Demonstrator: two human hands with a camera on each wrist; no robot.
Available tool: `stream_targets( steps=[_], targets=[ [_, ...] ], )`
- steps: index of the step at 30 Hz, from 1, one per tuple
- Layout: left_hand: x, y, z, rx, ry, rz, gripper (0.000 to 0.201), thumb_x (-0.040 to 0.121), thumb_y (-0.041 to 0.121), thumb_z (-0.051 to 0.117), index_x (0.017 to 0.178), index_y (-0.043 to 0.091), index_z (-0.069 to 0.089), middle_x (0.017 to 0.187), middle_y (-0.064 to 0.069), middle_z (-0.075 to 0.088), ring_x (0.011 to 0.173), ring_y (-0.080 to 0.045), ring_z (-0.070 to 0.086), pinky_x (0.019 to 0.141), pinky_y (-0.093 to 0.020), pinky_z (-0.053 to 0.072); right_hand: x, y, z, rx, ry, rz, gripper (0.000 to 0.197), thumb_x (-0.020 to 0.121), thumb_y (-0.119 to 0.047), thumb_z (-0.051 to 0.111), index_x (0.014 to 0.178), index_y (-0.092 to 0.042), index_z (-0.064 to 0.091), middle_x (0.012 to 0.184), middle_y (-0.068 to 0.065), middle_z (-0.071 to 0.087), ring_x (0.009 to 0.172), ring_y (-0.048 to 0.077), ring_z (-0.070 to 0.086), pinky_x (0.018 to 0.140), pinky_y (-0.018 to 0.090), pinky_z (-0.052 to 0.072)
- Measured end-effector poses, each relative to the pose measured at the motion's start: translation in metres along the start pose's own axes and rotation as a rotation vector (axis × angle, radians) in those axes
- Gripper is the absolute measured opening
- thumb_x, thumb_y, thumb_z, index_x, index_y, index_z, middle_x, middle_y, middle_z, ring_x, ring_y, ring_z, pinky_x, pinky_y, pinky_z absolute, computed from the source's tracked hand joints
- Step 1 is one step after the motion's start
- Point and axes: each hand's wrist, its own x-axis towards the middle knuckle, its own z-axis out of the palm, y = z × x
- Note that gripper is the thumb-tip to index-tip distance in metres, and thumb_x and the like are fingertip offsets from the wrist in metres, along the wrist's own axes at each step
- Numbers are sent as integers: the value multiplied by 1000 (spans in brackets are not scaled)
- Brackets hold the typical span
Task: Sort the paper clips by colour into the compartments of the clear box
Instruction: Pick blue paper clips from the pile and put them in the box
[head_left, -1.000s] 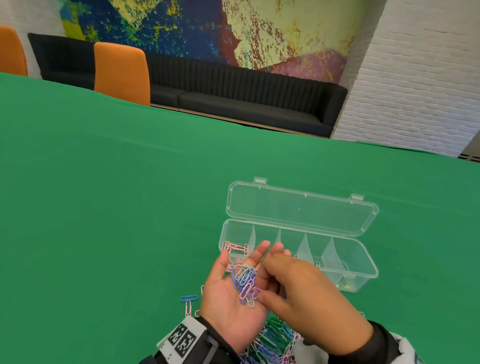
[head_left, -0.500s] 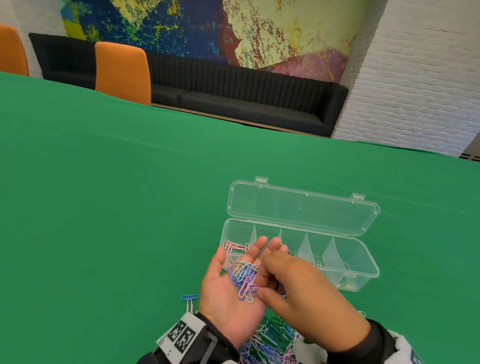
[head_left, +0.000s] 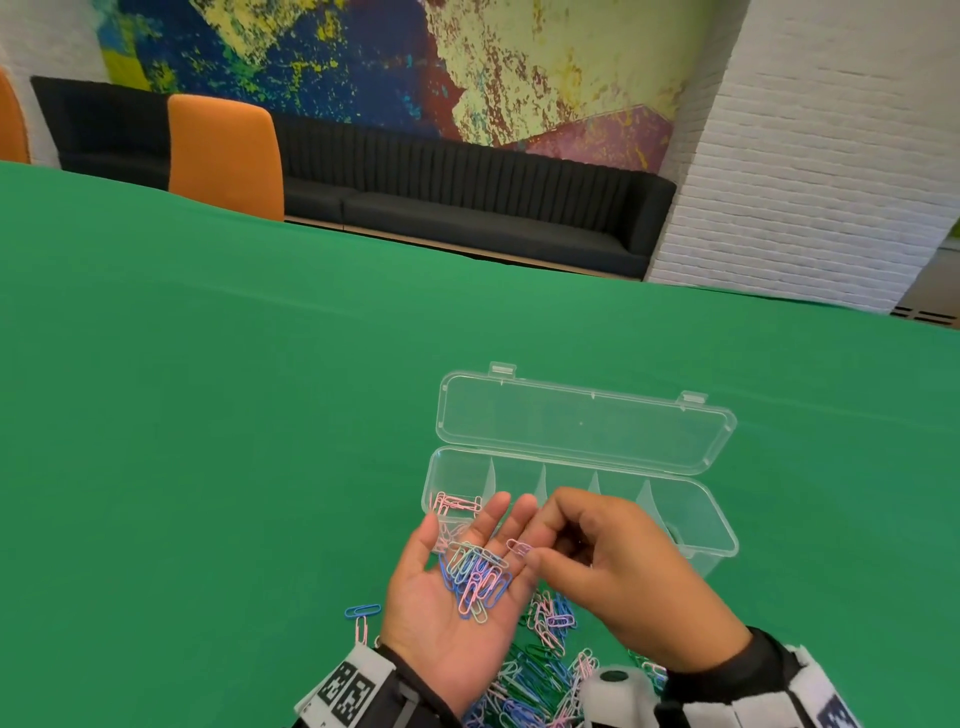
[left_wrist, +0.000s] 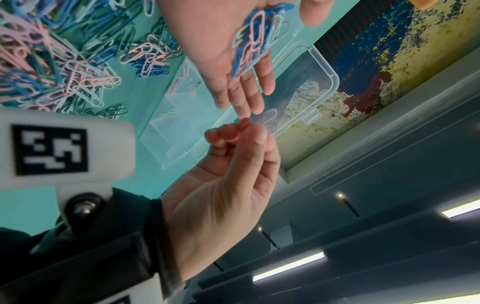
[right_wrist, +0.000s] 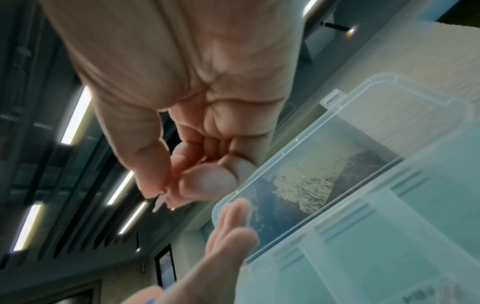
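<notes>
**Q:** Briefly, what do your hands show at this moment?

**A:** My left hand (head_left: 457, 597) lies palm up with fingers straight, carrying a small heap of blue, pale green and pink plastic-coated wire paper clips (head_left: 475, 577). My right hand (head_left: 613, 566) has its fingers curled, thumb and forefinger pinching one pale pink paper clip (head_left: 518, 546) just beside my left fingertips.

**Q:** Where is the destination?

**A:** Just beyond both hands stands the clear plastic box with five compartments (head_left: 722, 535), its hinged lid (head_left: 582, 421) lying open on the far side. The compartment nearest my left fingers already holds several pink clips (head_left: 457, 504); the others look nearly empty. Below my wrists, on the green cloth table (head_left: 208, 441), lies the unsorted pile of mixed clips (head_left: 540, 670), and a loose blue clip (head_left: 362, 610) rests just left of my left palm.

**Q:** How will such a clip handle?

**A:** I judge it very light, stiff and springy, with a smooth coating that may slip. A pinch across the flat loops near one rounded end seems best. Clips tend to hook one another, so a lifted one may drag a neighbour along.

**Q:** And the step in hand?

**A:** Probably carrying this pink clip to the left-end compartment with its fellows.
</notes>
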Motion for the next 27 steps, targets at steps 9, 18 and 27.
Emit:
stream_targets(
  steps=[9, 18, 27],
  targets=[
    [0, 0, -3, -2, 57, 22, 57, 91, 44, 40, 91, -5, 69, 106, -26, 66, 95, -41, 66, 77, -64, 44, -3, 33, -62, 288, 325, 217, 15, 80, 6, 65, 77, -5, 56, 61, 5, 56, 52, 12, 52, 49, 23, 47],
    [8, 1, -12, 71, 128, 125, 62, 93, 42, 38, 70, -3, 73, 86, -20, 70, 74, -34, 71, 64, -48, 56, 0, 54, -64, 246, 436, 343, 15, 80, 3, 67, 77, -8, 57, 61, 4, 57, 52, 13, 51, 48, 22, 44],
    [6, 2, -9, 62, 15, 33, 76, 0, 5, 90, 72, -9, 72, 88, -24, 70, 77, -39, 70, 52, -49, 57, 6, 58, -48, 323, 408, 399, 12, 81, 4, 64, 78, -6, 59, 64, 6, 64, 51, 12, 53, 46, 20, 45]
  ],
)
